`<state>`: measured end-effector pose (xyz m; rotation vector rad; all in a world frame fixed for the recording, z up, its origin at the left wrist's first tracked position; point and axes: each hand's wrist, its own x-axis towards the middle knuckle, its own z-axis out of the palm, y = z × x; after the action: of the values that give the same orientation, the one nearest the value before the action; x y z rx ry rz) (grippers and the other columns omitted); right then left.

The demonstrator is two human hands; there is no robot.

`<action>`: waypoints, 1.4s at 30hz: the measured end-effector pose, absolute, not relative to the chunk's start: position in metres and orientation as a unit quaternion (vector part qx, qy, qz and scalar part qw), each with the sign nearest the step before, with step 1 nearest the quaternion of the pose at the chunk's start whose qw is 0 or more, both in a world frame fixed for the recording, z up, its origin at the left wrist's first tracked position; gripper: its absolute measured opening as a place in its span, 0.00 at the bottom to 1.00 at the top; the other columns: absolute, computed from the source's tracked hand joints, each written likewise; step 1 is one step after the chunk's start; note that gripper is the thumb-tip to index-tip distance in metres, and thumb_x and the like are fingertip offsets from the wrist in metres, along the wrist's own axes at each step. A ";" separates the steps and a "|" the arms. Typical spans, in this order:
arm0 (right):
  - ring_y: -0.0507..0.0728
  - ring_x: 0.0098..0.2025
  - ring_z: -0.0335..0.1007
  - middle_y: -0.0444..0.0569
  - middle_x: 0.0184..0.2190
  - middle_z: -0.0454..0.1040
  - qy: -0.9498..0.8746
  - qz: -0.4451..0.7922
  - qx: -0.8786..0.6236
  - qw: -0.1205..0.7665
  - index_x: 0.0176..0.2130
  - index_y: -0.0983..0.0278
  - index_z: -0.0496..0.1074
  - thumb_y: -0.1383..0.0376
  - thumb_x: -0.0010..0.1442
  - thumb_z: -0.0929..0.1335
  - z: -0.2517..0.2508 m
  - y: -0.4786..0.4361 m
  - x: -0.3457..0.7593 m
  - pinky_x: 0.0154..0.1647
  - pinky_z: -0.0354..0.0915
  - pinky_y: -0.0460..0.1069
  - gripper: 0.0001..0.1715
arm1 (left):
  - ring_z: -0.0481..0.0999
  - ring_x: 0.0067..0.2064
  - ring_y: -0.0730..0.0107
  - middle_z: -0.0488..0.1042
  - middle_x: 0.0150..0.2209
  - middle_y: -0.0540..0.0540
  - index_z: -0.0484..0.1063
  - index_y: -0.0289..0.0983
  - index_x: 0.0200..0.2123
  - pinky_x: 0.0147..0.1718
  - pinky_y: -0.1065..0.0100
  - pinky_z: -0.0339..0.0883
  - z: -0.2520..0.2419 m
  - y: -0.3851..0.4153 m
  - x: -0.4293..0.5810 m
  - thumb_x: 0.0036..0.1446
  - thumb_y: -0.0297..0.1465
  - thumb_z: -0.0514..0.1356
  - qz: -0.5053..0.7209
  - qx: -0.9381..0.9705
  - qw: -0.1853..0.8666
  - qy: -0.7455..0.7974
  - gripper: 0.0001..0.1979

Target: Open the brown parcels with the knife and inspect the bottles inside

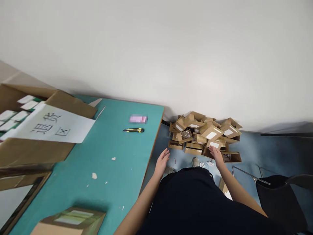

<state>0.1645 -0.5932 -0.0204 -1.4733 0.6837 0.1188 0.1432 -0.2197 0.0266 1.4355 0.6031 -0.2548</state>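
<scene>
I look down past my dark clothing at a blue floor. My left hand (162, 161) hangs beside the teal table's edge (149, 156), fingers loosely spread, holding nothing. My right hand (216, 153) reaches down toward a heap of small brown cardboard boxes (202, 133) piled against the white wall; its fingers are extended and apart, just in front of the nearest boxes. I cannot tell whether it touches one. Several boxes carry white labels.
A yellow and black utility knife (133, 130) lies on the table. A large open carton (36, 130) with a white sign stands at the left, another box (70, 222) at the near edge. A black chair (281, 192) stands at the right. Paper scraps lie by my shoes (195, 161).
</scene>
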 end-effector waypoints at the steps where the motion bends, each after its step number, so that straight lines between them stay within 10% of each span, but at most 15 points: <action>1: 0.68 0.58 0.74 0.55 0.49 0.82 0.294 0.061 -0.661 0.688 0.46 0.58 0.81 0.32 0.49 0.69 -0.018 -0.578 0.166 0.61 0.66 0.63 0.40 | 0.72 0.62 0.51 0.71 0.63 0.35 0.68 0.39 0.63 0.57 0.57 0.68 0.028 -0.208 0.137 0.57 0.42 0.63 -0.104 0.641 0.707 0.280 0.32; 18: 0.67 0.58 0.73 0.54 0.53 0.80 0.031 0.248 -0.690 0.679 0.47 0.57 0.81 0.34 0.53 0.70 0.049 -0.322 0.201 0.64 0.66 0.64 0.37 | 0.76 0.58 0.51 0.75 0.59 0.35 0.74 0.39 0.57 0.55 0.55 0.70 0.024 -0.061 0.005 0.53 0.44 0.65 0.076 0.555 0.712 0.424 0.29; 42: 0.69 0.57 0.74 0.57 0.52 0.80 -0.295 0.604 -0.587 0.452 0.45 0.57 0.81 0.32 0.47 0.72 0.028 -0.106 0.208 0.61 0.68 0.65 0.39 | 0.76 0.58 0.50 0.76 0.57 0.35 0.74 0.38 0.56 0.54 0.55 0.70 0.047 -0.111 -0.092 0.54 0.41 0.64 0.380 0.294 0.574 0.663 0.27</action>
<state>0.2083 -0.1064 0.0284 -1.4490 -0.7284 1.4906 -0.0924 -0.1105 0.0466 0.6892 1.5524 0.8911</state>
